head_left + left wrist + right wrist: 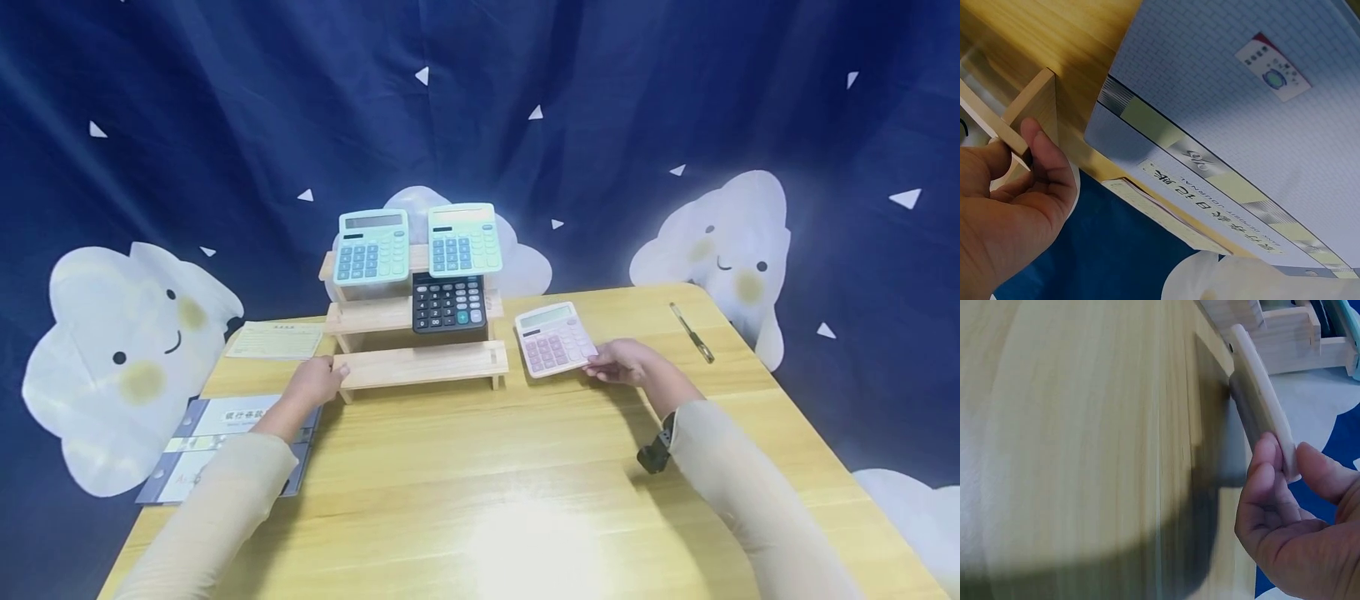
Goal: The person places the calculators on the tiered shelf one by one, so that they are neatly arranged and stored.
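My left hand [313,385] grips the left end of the lowest shelf of a three-tier wooden rack [420,367], thumb on top and fingers curled underneath in the left wrist view. A white calculator with pink keys [553,340] is pinched at its lower right corner by my right hand [622,363]. In the right wrist view this calculator [1263,394] tilts above the table, its shadow below. Two mint-green calculators with blue keys, one left [372,247] and one right [463,240], lean on the top tier. A black calculator [448,303] rests on the middle tier's right side.
On the wooden table [420,475], a blue-grey journal [225,442] lies partly under my left forearm. Behind it lies a pale receipt pad [274,341]. A pen [692,333] lies near the right edge. A dark blue curtain [600,100] hangs behind the table.
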Available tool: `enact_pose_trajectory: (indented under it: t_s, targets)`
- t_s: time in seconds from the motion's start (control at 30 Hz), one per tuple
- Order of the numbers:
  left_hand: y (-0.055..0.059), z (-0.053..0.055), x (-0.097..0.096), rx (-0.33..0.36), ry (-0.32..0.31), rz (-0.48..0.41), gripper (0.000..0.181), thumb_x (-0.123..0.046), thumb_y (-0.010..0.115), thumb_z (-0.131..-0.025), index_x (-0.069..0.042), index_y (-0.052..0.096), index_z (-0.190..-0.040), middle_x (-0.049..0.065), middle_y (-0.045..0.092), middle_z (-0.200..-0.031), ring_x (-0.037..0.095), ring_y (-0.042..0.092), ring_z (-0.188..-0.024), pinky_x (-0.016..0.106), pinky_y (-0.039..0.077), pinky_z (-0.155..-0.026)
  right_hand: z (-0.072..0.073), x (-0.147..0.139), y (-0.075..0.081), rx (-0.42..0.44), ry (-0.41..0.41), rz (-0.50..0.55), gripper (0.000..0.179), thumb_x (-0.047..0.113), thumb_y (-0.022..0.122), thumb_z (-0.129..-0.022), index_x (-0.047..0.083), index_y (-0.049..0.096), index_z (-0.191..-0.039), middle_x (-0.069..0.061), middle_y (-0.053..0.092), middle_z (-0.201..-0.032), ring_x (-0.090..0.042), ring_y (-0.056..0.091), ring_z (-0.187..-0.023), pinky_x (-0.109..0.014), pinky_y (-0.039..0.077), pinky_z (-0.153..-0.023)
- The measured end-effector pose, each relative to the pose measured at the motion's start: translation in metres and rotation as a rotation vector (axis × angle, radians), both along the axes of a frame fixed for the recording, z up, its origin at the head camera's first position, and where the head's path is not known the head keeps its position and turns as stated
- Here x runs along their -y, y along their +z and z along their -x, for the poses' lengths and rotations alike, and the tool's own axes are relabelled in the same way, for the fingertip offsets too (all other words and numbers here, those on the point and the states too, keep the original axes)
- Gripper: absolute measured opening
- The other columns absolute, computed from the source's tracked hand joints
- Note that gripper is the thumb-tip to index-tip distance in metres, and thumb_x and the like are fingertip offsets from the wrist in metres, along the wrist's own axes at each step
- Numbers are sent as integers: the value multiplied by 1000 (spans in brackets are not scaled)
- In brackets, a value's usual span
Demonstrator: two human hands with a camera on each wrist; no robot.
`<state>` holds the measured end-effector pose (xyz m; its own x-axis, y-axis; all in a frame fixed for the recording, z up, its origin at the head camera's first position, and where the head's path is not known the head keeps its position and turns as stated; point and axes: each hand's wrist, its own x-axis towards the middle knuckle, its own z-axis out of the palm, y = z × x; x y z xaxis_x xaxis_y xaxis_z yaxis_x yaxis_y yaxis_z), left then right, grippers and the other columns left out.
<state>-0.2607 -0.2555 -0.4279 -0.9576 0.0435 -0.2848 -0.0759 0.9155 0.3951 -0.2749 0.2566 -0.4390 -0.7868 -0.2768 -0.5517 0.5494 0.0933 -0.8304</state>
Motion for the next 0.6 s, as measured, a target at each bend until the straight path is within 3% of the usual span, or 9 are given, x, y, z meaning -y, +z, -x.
enact_pose_trajectory:
  t_s: [0.2, 0.43, 0.6]
  targets:
    - [2, -2, 0, -4, -3, 0, 57, -29, 36, -103, 19, 34, -133, 14, 67, -79, 37, 63, -90, 56, 39, -97, -11, -7, 5, -14, 0, 46, 24, -5, 43, -95, -10, 45, -118, -2, 69, -77, -9, 66, -71, -16, 51, -65]
    - [4, 1, 0, -21, -21, 11, 57, -29, 35, -103, 20, 35, -133, 22, 65, -90, 46, 54, -106, 57, 37, -100, -24, -7, 21, -14, -11, 180, 16, -8, 45, -92, 2, 56, -98, -7, 71, -81, -12, 69, -74, -20, 54, -70]
    - [3, 0, 1, -21, -22, 13, 55, -29, 35, -103, 18, 38, -132, 23, 65, -94, 44, 56, -104, 55, 40, -96, -32, 7, 39, -19, 43, 208, 18, -10, 46, -90, -2, 52, -105, -8, 71, -85, -14, 68, -77, -22, 54, -74]
